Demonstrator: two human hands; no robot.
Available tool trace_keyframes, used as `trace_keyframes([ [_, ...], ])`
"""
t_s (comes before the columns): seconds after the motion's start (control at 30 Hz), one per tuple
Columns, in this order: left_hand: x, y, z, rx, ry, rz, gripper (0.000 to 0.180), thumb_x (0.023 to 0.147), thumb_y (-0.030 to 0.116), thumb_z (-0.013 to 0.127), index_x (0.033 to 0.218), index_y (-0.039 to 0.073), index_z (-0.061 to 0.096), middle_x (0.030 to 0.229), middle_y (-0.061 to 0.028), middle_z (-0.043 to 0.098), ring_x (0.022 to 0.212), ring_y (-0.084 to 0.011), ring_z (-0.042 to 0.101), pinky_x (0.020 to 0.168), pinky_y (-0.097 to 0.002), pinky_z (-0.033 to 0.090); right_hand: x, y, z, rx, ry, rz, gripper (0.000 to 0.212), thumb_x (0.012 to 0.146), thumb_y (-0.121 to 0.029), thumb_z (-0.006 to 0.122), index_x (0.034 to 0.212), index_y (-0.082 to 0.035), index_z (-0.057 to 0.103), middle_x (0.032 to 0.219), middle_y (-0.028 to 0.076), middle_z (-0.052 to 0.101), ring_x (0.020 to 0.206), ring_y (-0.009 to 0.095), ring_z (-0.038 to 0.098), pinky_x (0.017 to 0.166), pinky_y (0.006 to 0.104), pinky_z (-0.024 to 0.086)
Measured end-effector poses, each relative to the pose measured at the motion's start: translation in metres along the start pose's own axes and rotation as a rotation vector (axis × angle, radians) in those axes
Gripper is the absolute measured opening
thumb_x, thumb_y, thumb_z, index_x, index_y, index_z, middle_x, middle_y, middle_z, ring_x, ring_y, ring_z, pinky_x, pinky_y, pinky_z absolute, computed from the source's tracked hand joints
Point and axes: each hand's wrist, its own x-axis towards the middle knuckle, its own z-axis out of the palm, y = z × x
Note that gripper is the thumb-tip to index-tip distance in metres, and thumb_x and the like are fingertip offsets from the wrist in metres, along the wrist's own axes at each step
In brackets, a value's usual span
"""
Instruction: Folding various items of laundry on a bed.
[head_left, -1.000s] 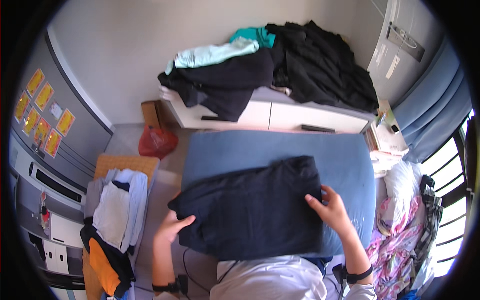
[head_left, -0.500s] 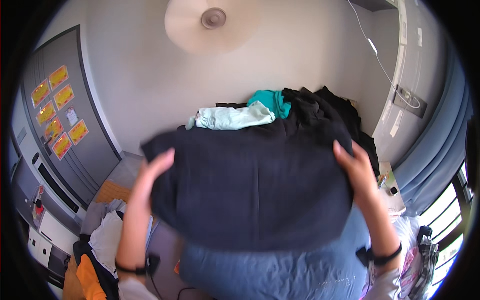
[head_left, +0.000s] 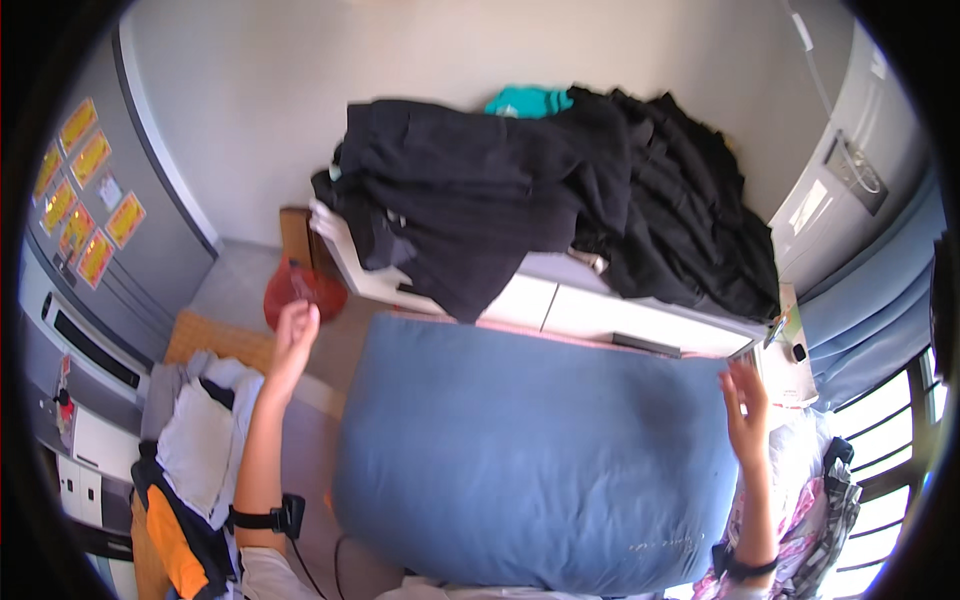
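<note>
A person's two bare hands, seen from above, are raised and apart, both empty. The left hand (head_left: 295, 328) is partway open, its fingers loosely curled; it shows in front of a red plastic bag (head_left: 273, 298), with nothing held. The right hand (head_left: 747, 402), fingers spread a little and gently bent, is in the air near the right edge of a large blue cushion (head_left: 520, 440), also holding nothing. A black strap circles each wrist.

The folded black garment (head_left: 450, 145) lies across a heap of dark clothes (head_left: 690, 210) on a low white drawer cabinet (head_left: 525, 300) against the wall, with a teal garment (head_left: 525, 101) peeking out behind. The blue cushion fills the space between the person and that cabinet. On the left, grey and white clothes (head_left: 195, 450) and an orange garment (head_left: 172, 540) lie on a woven mat (head_left: 215, 338). On the right are pink floral bedding (head_left: 803, 508) and a blue curtain (head_left: 875, 325).
</note>
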Motion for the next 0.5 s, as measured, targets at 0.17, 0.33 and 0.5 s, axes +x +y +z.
trace_keyframes([
  [0.17,-0.114,-0.066,0.018,-0.085,-0.337,-0.553,0.078,0.093,0.053,0.058,0.147,0.002,0.032,0.145,-0.0161,0.041,0.134,-0.0252,0.040,0.108,-0.0378,0.034,-0.115,0.068,-0.043,-0.100,0.205,0.390,0.037,0.099,-0.025,0.056,0.127,-0.001,0.054,0.117,0.014,0.060,0.104,0.020,0.059,0.084,0.0325,0.049],
  [0.33,-0.146,-0.084,0.009,-0.346,-0.479,-0.584,0.095,0.088,0.064,0.057,0.152,0.003,0.023,0.155,-0.0134,0.030,0.143,-0.0259,0.025,0.115,-0.0432,0.024,-0.148,0.102,-0.037,0.652,-0.025,1.003,0.080,0.095,-0.064,0.041,0.146,-0.003,0.038,0.138,0.017,0.050,0.122,0.027,0.052,0.104,0.0388,0.041],
  [0.5,-0.138,-0.042,0.028,-0.076,-0.378,-0.679,0.094,0.088,0.067,0.054,0.144,-0.005,0.035,0.142,-0.0207,0.045,0.130,-0.0275,0.045,0.106,-0.0350,0.038,-0.145,0.084,-0.029,1.001,-0.207,1.003,0.078,0.095,-0.064,0.042,0.142,-0.002,0.042,0.132,0.019,0.054,0.119,0.030,0.055,0.101,0.0392,0.046],
])
